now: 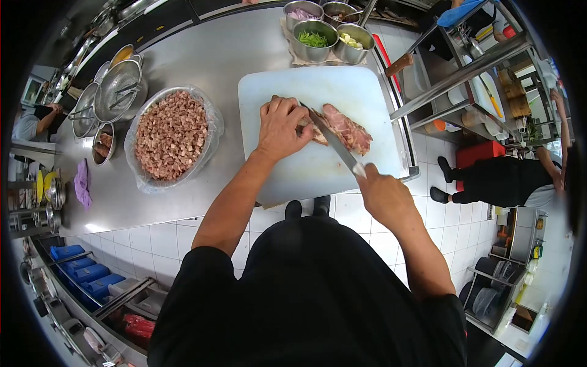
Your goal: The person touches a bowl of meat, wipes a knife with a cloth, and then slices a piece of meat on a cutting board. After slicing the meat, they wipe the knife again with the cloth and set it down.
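Knife (pixel 337 145) gripped in our right hand's (pixel 386 194) fingers, we've got the smaller meat piece (pixel 318 136) pinned under our left hand's (pixel 282 126) curled fingers on the board (pixel 367 82), diced meat (pixel 170 134) already heaped nearby, and the larger slab (pixel 353 127) apparently left to dice.

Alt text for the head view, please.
Left hand holds meat on a white cutting board; right hand holds a knife between it and another piece. A bowl of diced meat stands left of the board.

Brushed metal table (pixel 226 49); matt, seemingly plastic board (pixel 263 177); glossy clear plastic liner (pixel 215 131); white tiles (pixel 361 214), smooth.
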Demonstrator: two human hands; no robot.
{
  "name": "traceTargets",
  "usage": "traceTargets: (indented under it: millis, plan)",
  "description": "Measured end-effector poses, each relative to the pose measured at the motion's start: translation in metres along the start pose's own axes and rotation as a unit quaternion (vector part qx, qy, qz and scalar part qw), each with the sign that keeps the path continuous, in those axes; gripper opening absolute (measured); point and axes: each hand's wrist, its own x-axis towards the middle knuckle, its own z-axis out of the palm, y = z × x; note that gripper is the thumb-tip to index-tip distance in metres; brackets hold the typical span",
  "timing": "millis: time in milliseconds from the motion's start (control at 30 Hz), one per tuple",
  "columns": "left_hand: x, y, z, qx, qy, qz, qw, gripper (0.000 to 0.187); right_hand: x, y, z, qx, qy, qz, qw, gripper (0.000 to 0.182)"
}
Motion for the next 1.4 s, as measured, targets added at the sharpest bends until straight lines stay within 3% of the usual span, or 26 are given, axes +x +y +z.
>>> traceTargets:
  millis: [33, 233, 333, 433, 533, 667, 1000, 1167, 1400]
  plan:
    - [0.000, -0.001, 0.000, -0.001, -0.011, -0.005, 1.000, 0.029, -0.003, 0.003, 0.000, -0.002, -0.020, 0.008, 1.000, 0.034]
    - [0.002, -0.002, 0.002, -0.004, 0.006, 0.017, 1.000, 0.026, 0.083, -0.017, 0.038, 0.044, 0.108, -0.052, 0.992, 0.035]
    - [0.000, -0.004, 0.003, -0.009, 0.013, 0.028, 0.999, 0.024, 0.080, -0.008, 0.031, 0.035, 0.096, -0.070, 0.992, 0.035]
    - [0.000, -0.005, 0.002, -0.022, -0.009, 0.013, 1.000, 0.023, 0.036, -0.001, 0.012, 0.039, 0.016, -0.025, 0.999, 0.034]
    - [0.001, -0.004, 0.000, -0.019, -0.008, 0.020, 1.000, 0.023, 0.056, 0.005, 0.051, 0.032, 0.046, -0.032, 0.998, 0.032]
    - [-0.002, -0.012, 0.003, -0.024, -0.009, 0.035, 0.999, 0.024, 0.088, -0.014, 0.065, 0.087, 0.181, -0.072, 0.977, 0.028]
    - [0.000, -0.006, -0.002, 0.002, 0.014, 0.015, 1.000, 0.025, 0.046, -0.019, 0.024, 0.060, 0.120, -0.056, 0.989, 0.036]
    - [0.002, -0.008, 0.000, -0.009, 0.010, 0.003, 1.000, 0.024, 0.005, -0.009, 0.008, 0.030, 0.003, 0.007, 1.000, 0.026]
    - [0.003, -0.010, 0.001, -0.020, 0.015, 0.005, 1.000, 0.025, 0.086, -0.018, 0.037, 0.052, 0.107, -0.077, 0.990, 0.032]
